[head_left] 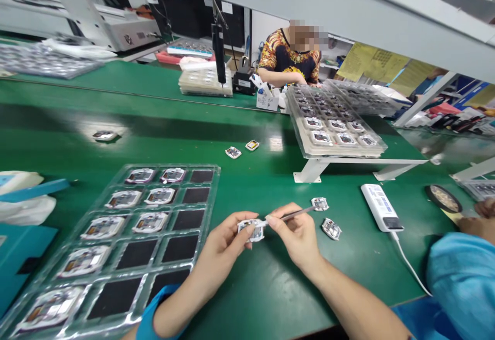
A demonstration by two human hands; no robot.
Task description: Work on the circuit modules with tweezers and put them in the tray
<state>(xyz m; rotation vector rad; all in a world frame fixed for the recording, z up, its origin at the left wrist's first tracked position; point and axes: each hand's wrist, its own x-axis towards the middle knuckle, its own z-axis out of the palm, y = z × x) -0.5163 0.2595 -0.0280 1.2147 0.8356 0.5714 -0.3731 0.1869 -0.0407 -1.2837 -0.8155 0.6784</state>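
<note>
I saw a white corded device [379, 203]; a round black dish [428, 194] lay near it; farther back, a black tool [218, 51] hung left of a white box [266, 101]; beyond was a person [284, 53] in patterned clothing.

White module [257, 232] in left grip [225, 243]

The only view comes from the person's head, above the surface [255, 298] at the near side of the compartmented tray [133, 255], facing forward and down. It catches the left hand [229, 238] and right hand [297, 237] close up, right of the tray, and reaches a co-worker [288, 64] well beyond it.
</note>
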